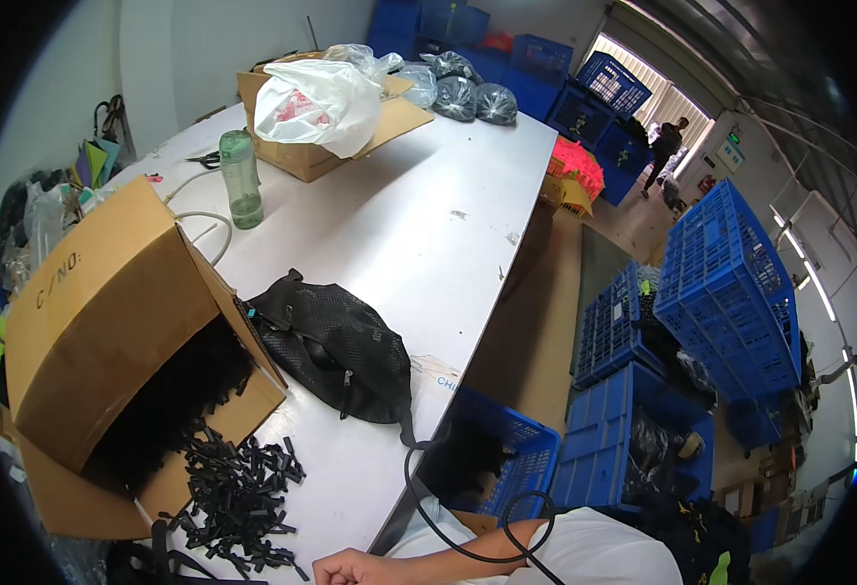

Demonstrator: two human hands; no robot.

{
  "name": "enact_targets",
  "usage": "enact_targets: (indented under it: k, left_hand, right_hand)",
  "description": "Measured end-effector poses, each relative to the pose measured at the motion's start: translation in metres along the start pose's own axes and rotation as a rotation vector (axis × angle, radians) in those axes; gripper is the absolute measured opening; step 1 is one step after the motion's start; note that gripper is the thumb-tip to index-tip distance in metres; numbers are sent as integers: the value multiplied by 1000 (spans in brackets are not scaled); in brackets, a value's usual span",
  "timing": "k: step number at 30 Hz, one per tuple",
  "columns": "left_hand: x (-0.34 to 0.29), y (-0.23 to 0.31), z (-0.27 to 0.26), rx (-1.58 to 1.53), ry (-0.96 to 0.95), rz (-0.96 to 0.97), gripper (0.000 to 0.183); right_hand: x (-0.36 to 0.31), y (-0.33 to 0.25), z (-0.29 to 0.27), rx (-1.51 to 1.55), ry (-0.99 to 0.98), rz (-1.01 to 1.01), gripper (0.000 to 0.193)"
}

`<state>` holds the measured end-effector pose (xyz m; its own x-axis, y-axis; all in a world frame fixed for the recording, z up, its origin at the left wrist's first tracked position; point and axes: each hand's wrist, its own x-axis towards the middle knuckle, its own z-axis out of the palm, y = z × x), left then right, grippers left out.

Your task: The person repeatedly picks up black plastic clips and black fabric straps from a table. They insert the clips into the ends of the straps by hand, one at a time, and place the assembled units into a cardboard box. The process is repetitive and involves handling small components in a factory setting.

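Note:
My right hand (pixel 350 566) is at the lower edge, beside the table's near end, with its forearm coming in from the right. Its fingers look curled closed, but the frame cuts them off and whatever they hold is hidden. Just left of it lies a heap of small black plastic pieces (pixel 238 497), spilling from a tipped cardboard box (pixel 106 322) with more dark pieces inside. A black strap (pixel 162 551) lies at the heap's near side. Beyond the heap rests a black mesh bag (pixel 336 336) with a zip. My left hand is out of view.
A thin black cable (pixel 418 497) loops over my arm. On the white table (pixel 399 234) stand a green bottle (pixel 241 180) and a carton (pixel 301 161) topped by a white plastic bag (pixel 316 102). Blue crates (pixel 726 292) line the right side. Another person (pixel 664 146) stands near the far doorway.

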<state>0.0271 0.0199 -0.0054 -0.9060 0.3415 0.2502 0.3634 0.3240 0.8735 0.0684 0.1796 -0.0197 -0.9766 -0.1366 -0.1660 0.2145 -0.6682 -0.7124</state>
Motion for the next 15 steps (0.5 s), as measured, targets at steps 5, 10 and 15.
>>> enact_targets:
  k: [5,10,15]
  left_hand:
    - [0,3,6,-18,-6,-21,12]
    - [0,7,-1,19,-37,-14,11]
    - [15,7,-6,35,-112,33,24]
  right_hand:
    - [0,-22,11,78,29,42,19]
    - [10,-12,7,74,-122,105,22]
    - [4,6,-7,178,-38,83,21]
